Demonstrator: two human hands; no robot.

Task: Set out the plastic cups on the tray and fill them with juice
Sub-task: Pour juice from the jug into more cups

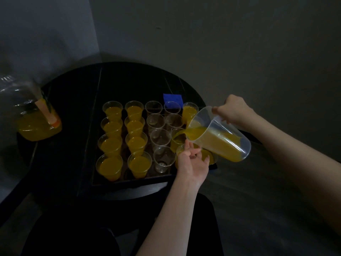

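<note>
Head view: your right hand (233, 109) grips the pitcher (219, 134) handle, tilting it so juice runs into a cup (178, 138) right of centre on the tray (132, 182). Your left hand (191, 163), open, steadies the pitcher's underside, likely to control the pour.

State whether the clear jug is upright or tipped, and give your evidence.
Tipped. The right hand holds the jug slanted, spout down, and juice runs from it into a cup.

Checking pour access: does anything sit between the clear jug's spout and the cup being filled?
Nothing visible does. The clear plastic jug, tilted by the right hand, pours orange juice straight into the clear plastic cup; the left hand is just below.
</note>
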